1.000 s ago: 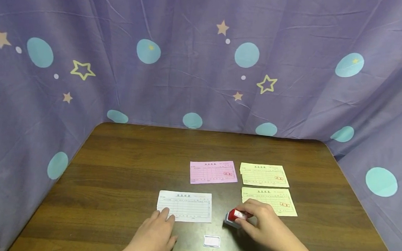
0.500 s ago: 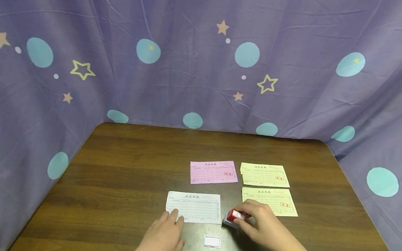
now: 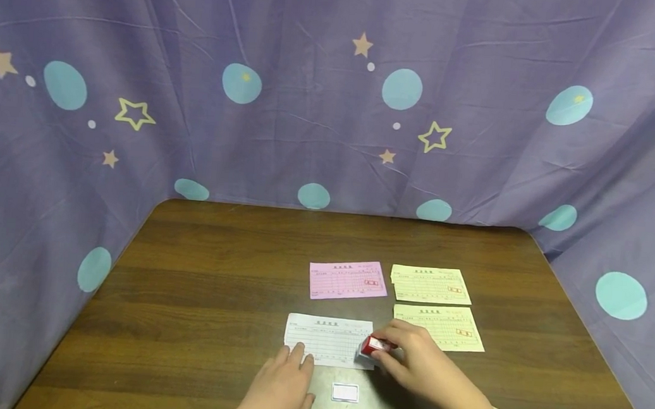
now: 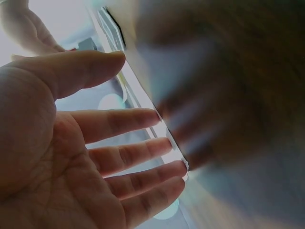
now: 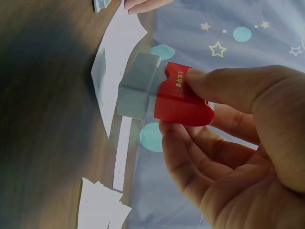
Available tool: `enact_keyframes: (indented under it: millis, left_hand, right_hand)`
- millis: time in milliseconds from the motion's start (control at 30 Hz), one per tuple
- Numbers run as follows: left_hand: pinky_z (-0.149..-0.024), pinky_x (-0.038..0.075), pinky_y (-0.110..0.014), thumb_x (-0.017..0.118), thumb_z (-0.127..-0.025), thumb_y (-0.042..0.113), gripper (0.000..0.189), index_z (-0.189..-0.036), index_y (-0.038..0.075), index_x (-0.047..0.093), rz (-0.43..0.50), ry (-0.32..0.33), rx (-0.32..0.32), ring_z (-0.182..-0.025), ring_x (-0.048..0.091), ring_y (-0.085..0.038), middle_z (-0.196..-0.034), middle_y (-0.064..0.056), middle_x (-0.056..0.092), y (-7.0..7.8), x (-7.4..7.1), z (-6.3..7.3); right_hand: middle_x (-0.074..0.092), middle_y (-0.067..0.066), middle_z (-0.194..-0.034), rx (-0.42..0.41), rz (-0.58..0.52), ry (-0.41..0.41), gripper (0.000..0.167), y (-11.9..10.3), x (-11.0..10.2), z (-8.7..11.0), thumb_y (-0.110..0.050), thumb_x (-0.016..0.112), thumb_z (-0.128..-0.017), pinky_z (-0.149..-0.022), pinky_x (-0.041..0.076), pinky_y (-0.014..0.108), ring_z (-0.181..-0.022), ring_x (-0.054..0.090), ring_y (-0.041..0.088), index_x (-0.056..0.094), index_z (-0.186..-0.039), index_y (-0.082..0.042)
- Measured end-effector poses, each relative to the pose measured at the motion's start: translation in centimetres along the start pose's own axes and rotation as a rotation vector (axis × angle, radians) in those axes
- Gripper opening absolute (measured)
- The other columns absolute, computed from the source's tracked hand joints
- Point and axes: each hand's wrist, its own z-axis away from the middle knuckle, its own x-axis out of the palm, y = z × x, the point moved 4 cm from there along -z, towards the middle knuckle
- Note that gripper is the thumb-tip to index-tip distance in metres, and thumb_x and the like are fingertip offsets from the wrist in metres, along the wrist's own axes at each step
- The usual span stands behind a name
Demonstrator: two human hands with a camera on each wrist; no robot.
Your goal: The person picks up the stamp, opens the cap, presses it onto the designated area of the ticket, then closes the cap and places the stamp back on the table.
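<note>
A white printed form (image 3: pixel 329 341) lies on the wooden table in front of me. The straight fingertips of my left hand (image 3: pixel 283 388) rest on its near edge, toward the left end. My right hand (image 3: pixel 426 373) grips a rubber stamp (image 5: pixel 183 98) by its red handle, thumb on one side and fingers on the other. The stamp's grey base (image 5: pixel 139 86) points down at the form's right end and overlaps it in the head view. Its stamping face is hidden. Just below the form lies a small white rectangular piece (image 3: pixel 345 393) with a dark border.
A pink form (image 3: pixel 345 282) with a red stamp mark lies behind the white one. At the right are an upper yellow form (image 3: pixel 427 284) and a lower yellow form (image 3: pixel 439 326), both marked in red. A purple curtain (image 3: pixel 312 102) hangs around the table.
My left hand has slid the white form to the right. My right hand has shifted slightly left with the stamp, which now overlaps the form's right end.
</note>
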Motion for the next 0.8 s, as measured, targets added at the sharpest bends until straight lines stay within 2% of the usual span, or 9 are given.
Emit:
enact_keyframes:
  millis: [400,600,800]
  left_hand:
    - [-0.096,0.047,-0.054,0.08,-0.084,0.033,0.061,-0.127,-0.007,0.064,-0.055,-0.026,-0.021,-0.119,0.054,-0.044,-0.133,-0.027,0.056,0.9,0.5,-0.2]
    - [-0.093,0.049,-0.053,0.081,-0.083,0.032,0.06,-0.125,-0.008,0.064,-0.054,-0.004,-0.014,-0.116,0.055,-0.042,-0.131,-0.026,0.057,1.0,0.4,0.0]
    - [-0.095,0.048,-0.054,0.08,-0.084,0.032,0.061,-0.126,-0.008,0.064,-0.039,-0.027,-0.022,-0.118,0.054,-0.042,-0.133,-0.027,0.056,1.0,0.3,-0.1]
  right_hand:
    - [0.063,-0.005,-0.088,0.083,0.082,-0.099,0.016,0.5,1.8,-1.3,-0.007,0.082,-0.085,-0.064,0.051,0.024,-0.075,0.055,0.006,0.075,-0.099,-0.004]
    - [0.061,-0.004,-0.086,0.093,0.094,-0.115,0.017,0.8,2.1,-1.5,-0.005,0.083,-0.083,-0.062,0.049,0.022,-0.072,0.052,0.005,0.076,-0.098,-0.001]
    - [0.061,-0.004,-0.085,0.094,0.088,-0.113,0.017,0.9,2.4,-1.6,-0.004,0.083,-0.082,-0.061,0.049,0.022,-0.071,0.052,0.004,0.076,-0.097,-0.001]
